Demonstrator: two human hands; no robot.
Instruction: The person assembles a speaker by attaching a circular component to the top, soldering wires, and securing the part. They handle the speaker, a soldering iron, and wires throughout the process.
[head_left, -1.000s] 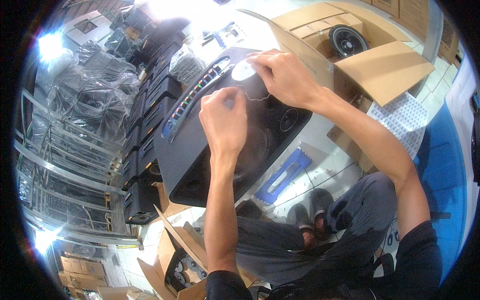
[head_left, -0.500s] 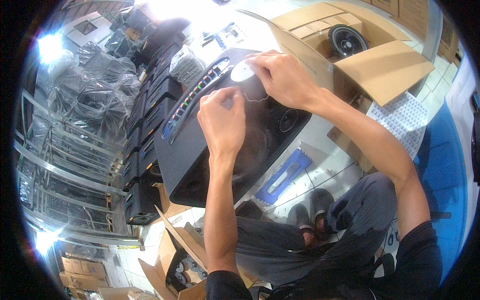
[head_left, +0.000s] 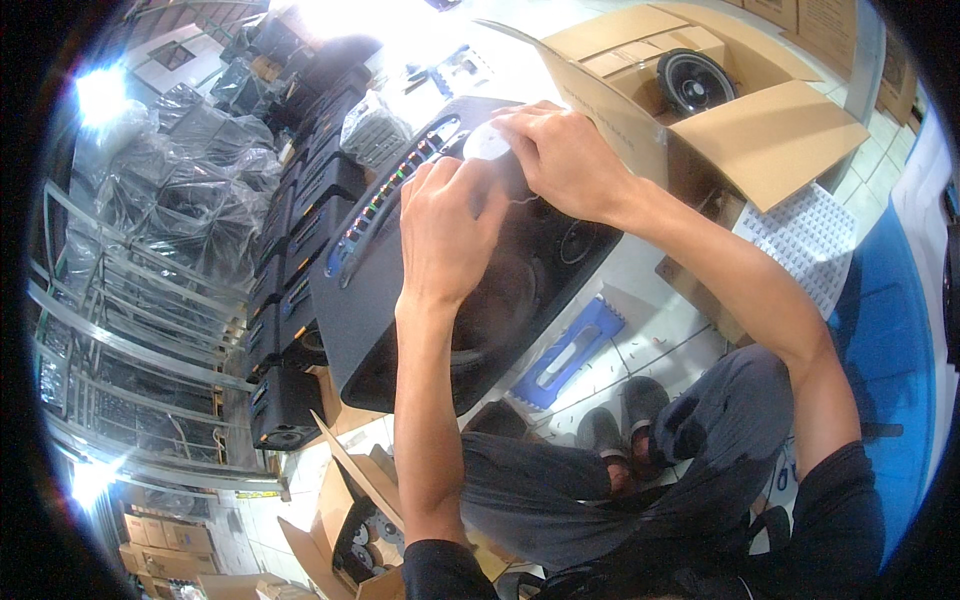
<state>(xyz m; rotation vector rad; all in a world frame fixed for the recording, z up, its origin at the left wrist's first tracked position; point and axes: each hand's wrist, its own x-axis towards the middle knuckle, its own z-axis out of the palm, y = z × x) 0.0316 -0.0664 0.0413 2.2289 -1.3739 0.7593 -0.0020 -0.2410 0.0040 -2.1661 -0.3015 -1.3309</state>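
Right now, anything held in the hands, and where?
Right hand pinches a small white round piece at its edge, atop the large black speaker cabinet; left hand rests flat.

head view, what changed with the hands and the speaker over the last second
Almost nothing. The left hand edged slightly left on the black speaker cabinet. The right hand stays at the white sticker. Nothing was grasped or released; the open cardboard box is unmoved.

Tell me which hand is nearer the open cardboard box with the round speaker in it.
Right. The right hand rests on the black speaker cabinet just beside the box; the left hand lies farther along the cabinet, away from it.
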